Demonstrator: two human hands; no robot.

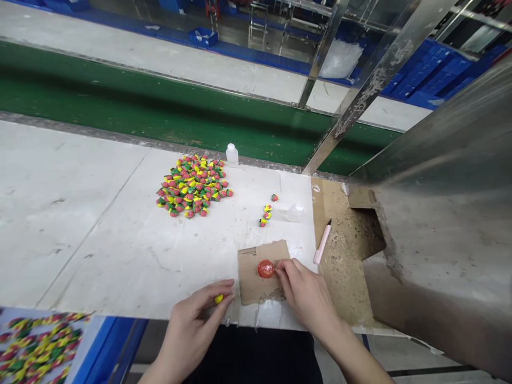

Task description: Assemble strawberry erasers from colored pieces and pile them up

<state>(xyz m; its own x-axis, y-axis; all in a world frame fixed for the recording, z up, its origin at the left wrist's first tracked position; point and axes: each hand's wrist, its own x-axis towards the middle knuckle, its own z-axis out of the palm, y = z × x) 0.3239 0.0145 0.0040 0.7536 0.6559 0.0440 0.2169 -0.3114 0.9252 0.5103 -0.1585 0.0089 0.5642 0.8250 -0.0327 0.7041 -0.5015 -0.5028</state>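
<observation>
Left hand pinches a small yellow piece; right hand, fingertips together, is at the round red dish on brown cardboard. Around: heaped red-yellow-green pieces, white plastic bottle, pink pen.

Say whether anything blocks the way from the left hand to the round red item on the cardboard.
Nothing visible does. Between the left hand, which holds a yellow piece, and the red item lie only white tabletop and the left part of the cardboard square. The right hand is at the item's right edge, outside that gap.
</observation>
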